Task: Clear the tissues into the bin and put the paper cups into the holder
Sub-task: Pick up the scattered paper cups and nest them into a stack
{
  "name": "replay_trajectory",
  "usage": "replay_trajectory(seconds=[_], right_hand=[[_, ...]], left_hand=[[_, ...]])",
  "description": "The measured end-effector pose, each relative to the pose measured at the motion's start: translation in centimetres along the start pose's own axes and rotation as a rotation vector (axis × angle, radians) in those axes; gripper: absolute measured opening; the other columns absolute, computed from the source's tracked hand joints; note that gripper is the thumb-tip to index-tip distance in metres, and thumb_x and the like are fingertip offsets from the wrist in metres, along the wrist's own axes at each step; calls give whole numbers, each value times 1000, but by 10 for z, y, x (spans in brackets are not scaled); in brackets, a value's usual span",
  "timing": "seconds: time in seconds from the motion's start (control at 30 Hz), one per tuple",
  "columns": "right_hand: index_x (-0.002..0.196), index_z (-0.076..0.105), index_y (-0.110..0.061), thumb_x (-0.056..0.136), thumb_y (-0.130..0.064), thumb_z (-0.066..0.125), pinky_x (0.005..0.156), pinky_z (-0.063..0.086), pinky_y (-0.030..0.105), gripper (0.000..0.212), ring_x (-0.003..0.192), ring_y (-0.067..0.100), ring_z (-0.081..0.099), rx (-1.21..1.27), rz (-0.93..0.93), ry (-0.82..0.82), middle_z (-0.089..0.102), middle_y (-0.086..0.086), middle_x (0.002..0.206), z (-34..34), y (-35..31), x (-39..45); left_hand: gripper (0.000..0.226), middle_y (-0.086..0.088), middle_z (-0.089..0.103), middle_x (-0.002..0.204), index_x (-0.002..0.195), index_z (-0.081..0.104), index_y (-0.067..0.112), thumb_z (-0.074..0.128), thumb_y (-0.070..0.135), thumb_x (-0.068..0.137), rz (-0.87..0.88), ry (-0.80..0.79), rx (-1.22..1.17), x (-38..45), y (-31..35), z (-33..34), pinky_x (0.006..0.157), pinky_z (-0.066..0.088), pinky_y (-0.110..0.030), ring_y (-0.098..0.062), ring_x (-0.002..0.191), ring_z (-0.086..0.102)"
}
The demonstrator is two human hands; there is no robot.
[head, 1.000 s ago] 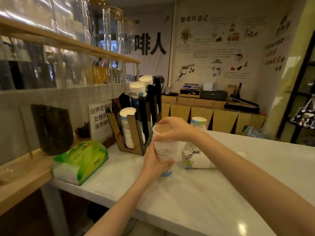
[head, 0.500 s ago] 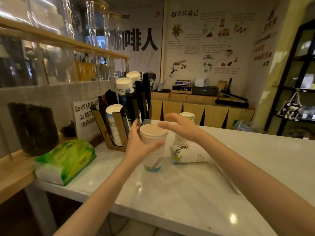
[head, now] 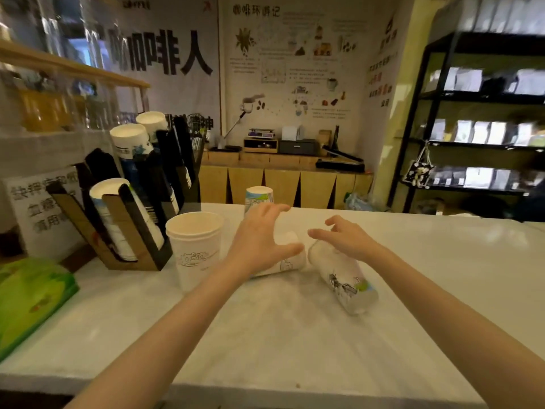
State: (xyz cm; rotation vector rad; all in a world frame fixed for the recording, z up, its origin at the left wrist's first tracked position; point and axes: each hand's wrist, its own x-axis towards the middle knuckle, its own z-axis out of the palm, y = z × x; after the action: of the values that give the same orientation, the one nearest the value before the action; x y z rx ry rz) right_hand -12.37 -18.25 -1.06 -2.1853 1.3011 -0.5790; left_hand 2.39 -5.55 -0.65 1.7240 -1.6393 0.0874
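On the white marble counter (head: 265, 343), seen from the head camera, an upright stack of paper cups (head: 195, 246) is set just in front of the cup holder (head: 124, 231), mouth up and touched by neither hand. The holder is a dark and wooden rack at the counter's left end, and several slanted columns of cups (head: 113, 219) are already lodged in its slots.

Two more cups are seen lying on their sides near the middle of the counter. The fallen cup on the left (head: 290, 255) is partly hidden behind the left hand (head: 259, 240), whose fingers are spread wide apart and arched over it; whether the palm actually rests on the cup cannot be told. The fallen cup on the right (head: 345, 278) points its rim toward the near edge, and the right hand (head: 345, 237) is held just above its far end with fingers loosely parted, nothing being gripped.

A further cup (head: 259, 197) is stood upside down behind the left hand, toward the counter's far edge.

A green tissue pack (head: 32, 296) is laid at the far left, beside the holder. No loose tissues or bin can be made out. A black shelving unit (head: 477, 119) is seen at the right, blurred.
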Motion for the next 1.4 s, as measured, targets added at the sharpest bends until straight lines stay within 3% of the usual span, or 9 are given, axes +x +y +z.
replay_trajectory(seconds=[0.07, 0.2, 0.37, 0.6, 0.77, 0.93, 1.13, 1.27, 1.4], right_hand=[[134, 37, -10, 71, -59, 62, 97, 41, 41, 84, 125, 29, 45, -55, 17, 52, 42, 12, 142, -1, 10, -2], [136, 35, -10, 66, -47, 73, 98, 41, 41, 88, 125, 31, 42, -66, 34, 53, 41, 14, 140, -1, 23, -5], [140, 26, -8, 66, -34, 78, 93, 41, 36, 93, 125, 32, 42, -82, 37, 7, 39, 16, 139, 6, 32, -3], [140, 18, -14, 65, -49, 73, 87, 47, 40, 100, 114, 35, 52, -135, 110, -33, 49, 16, 130, 13, 34, -1], [138, 21, -14, 65, -52, 71, 66, 43, 30, 97, 97, 27, 49, 57, 129, 4, 49, 16, 129, 12, 22, 1], [140, 22, -22, 69, -51, 68, 75, 46, 35, 90, 99, 29, 55, 250, 18, 50, 52, 12, 124, 3, -14, -2], [132, 27, -31, 73, -41, 70, 79, 54, 41, 74, 98, 26, 57, 420, -217, 89, 48, 4, 114, 0, -66, -16], [130, 28, -28, 73, -41, 70, 78, 54, 38, 72, 104, 26, 56, 528, -334, 137, 49, 6, 122, -1, -99, -22], [121, 30, -31, 69, -42, 72, 86, 54, 48, 68, 105, 28, 57, 663, -438, 210, 51, 4, 117, -10, -134, -24]], left_hand=[[76, 0, 36, 143, 135, 32, 25, 68, 44, 71, -67, -119, 83, 5, -9, 19, 107, 32, -37, -19, 132, 32], [80, -3, 36, 141, 137, 26, 23, 65, 46, 72, -98, -217, 305, 5, -29, 47, 105, 30, -39, -23, 129, 34], [74, -3, 37, 140, 140, 20, 23, 60, 29, 78, -82, -154, 385, 4, -43, 62, 108, 26, -39, -23, 130, 33], [77, -8, 41, 133, 137, 23, 20, 66, 29, 74, -95, -125, 260, 5, -39, 52, 101, 35, -40, -27, 122, 40], [99, -8, 36, 135, 141, 15, 22, 76, 25, 63, -79, 14, -6, 10, -11, 13, 99, 38, -36, -23, 123, 37], [103, -5, 45, 129, 138, 17, 33, 78, 39, 55, -85, 315, -292, 13, 0, -57, 97, 47, -45, -20, 117, 47], [105, -3, 38, 140, 138, 13, 33, 71, 47, 51, -90, 601, -313, -2, -22, -113, 103, 42, -50, -19, 127, 40], [107, -2, 37, 142, 138, 14, 35, 79, 36, 53, -162, 592, -314, -13, -48, -114, 104, 40, -53, -20, 131, 37], [115, -3, 34, 147, 141, 4, 35, 81, 34, 56, -272, 464, -313, -28, -67, -101, 108, 36, -51, -22, 134, 34]])
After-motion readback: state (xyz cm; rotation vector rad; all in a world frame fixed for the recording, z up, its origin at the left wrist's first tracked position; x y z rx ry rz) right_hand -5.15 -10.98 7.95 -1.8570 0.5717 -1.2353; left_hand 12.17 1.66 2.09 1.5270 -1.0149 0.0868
